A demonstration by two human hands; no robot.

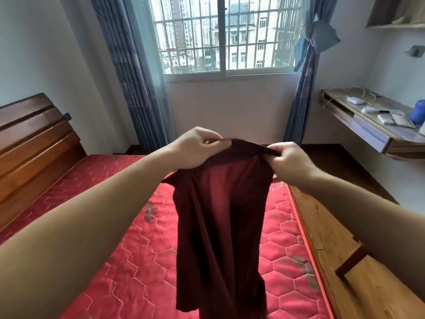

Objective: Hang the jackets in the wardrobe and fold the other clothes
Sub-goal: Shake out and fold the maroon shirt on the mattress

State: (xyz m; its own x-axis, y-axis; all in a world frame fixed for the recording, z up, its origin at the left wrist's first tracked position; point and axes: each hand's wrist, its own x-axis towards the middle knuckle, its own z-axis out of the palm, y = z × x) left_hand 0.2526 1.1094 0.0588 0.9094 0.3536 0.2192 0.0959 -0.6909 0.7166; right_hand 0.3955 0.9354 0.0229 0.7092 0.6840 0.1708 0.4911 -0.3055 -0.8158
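A dark red shirt hangs in the air in front of me, above the red quilted mattress. My left hand pinches its top edge on the left side. On the right side my right hand pinches the same edge. The cloth between both hands is stretched almost straight, and the rest of the garment falls loosely down to the bottom of the view. A short sleeve sticks out at the left, below my left hand.
A wooden headboard stands at the left and a wooden bed frame rail runs along the right. A wall-mounted desk with small items and a blue object is at the right. Ahead are a barred window and curtains.
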